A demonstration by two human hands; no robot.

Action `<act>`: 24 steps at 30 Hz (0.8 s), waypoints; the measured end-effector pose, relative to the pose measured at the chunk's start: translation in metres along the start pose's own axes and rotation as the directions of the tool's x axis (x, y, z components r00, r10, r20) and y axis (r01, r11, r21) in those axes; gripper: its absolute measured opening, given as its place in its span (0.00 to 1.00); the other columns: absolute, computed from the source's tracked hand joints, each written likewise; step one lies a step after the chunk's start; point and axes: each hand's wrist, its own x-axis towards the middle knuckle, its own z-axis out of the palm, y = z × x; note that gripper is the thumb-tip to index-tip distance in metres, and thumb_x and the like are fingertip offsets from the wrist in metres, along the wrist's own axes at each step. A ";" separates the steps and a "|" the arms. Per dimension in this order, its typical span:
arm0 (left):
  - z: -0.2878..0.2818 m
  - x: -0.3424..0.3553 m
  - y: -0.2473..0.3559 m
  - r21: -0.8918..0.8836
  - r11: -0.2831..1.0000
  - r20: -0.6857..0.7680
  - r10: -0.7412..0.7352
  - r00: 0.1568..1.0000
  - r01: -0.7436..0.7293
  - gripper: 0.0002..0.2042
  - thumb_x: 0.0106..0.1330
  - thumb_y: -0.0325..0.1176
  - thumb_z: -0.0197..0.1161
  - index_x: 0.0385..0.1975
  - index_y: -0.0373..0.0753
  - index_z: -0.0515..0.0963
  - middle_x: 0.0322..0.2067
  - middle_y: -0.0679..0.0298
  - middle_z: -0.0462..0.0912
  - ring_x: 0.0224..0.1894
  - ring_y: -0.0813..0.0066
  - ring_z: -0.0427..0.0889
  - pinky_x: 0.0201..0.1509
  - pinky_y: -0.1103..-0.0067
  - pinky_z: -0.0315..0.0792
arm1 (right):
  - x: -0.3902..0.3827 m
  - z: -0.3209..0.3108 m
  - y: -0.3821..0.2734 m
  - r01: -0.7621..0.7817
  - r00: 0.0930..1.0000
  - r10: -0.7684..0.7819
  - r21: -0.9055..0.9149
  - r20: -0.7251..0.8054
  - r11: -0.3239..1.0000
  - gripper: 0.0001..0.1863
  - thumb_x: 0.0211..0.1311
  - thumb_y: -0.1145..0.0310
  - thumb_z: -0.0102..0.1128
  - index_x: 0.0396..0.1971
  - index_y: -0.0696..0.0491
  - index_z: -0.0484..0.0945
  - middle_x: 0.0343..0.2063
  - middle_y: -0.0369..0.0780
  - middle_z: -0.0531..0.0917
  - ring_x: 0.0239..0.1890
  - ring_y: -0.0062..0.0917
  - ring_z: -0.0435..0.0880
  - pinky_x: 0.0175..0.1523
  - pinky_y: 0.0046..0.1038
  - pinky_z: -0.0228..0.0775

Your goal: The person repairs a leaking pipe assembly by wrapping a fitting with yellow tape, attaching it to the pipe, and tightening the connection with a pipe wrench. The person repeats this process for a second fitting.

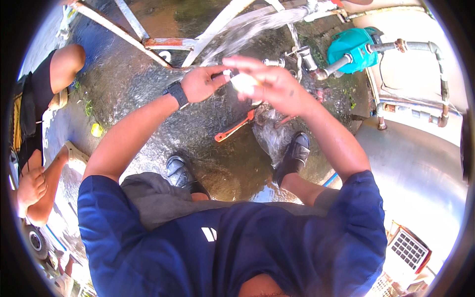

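My left hand (200, 84), with a dark watch (175, 94) on its wrist, pinches a small white-and-dark piece (228, 73) between thumb and forefinger. Close against it, my right hand (277, 86) is smeared by motion, its fingers partly stretched. A glaring white patch (245, 83) shows under those fingers; its kind cannot be made out. Below the hands an orange pipe wrench (235, 127) lies on the wet ground. Beside it, clear plastic or splashing water, I cannot tell which, lies near my right shoe (295, 151).
Water (247, 29) gushes across the far side beside a rusty white metal frame (168, 43). A teal pump (352, 50) with grey pipes (418, 47) stands at the far right, near a valve (308, 58). Another person's hand (32, 188) and knee (68, 62) are at the left.
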 end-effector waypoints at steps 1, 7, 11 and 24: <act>0.004 -0.002 0.007 0.003 1.000 0.094 -0.019 0.995 0.019 0.18 0.71 0.45 0.61 0.56 0.46 0.80 0.31 0.54 0.85 0.32 0.65 0.84 0.39 0.71 0.76 | 0.008 -0.010 0.002 -0.043 0.999 0.045 0.080 -0.023 0.996 0.15 0.71 0.61 0.58 0.42 0.58 0.84 0.60 0.44 0.79 0.54 0.26 0.81 0.59 0.30 0.70; 0.016 -0.010 0.045 0.222 0.948 0.097 0.214 0.972 -0.230 0.13 0.69 0.40 0.62 0.48 0.42 0.81 0.30 0.52 0.84 0.29 0.57 0.82 0.36 0.69 0.74 | 0.040 -0.016 0.075 -0.135 0.897 0.321 0.503 -0.305 0.854 0.25 0.75 0.53 0.52 0.51 0.63 0.80 0.50 0.43 0.84 0.52 0.25 0.82 0.59 0.32 0.72; 0.009 -0.005 0.037 0.106 0.980 -0.096 0.177 0.979 -0.167 0.13 0.69 0.40 0.62 0.45 0.38 0.80 0.28 0.56 0.83 0.28 0.64 0.82 0.33 0.71 0.72 | 0.011 0.015 0.114 -0.473 0.737 0.646 0.531 -0.199 0.703 0.34 0.72 0.38 0.47 0.54 0.57 0.78 0.47 0.41 0.83 0.50 0.27 0.80 0.58 0.36 0.71; 0.021 -0.008 0.007 0.246 0.968 0.011 -0.051 0.999 0.046 0.21 0.66 0.50 0.60 0.55 0.47 0.80 0.30 0.53 0.86 0.34 0.54 0.87 0.37 0.66 0.79 | -0.025 0.010 0.015 -0.258 0.966 0.257 -0.179 -0.029 0.950 0.19 0.65 0.56 0.65 0.39 0.61 0.83 0.58 0.51 0.79 0.59 0.38 0.77 0.62 0.34 0.69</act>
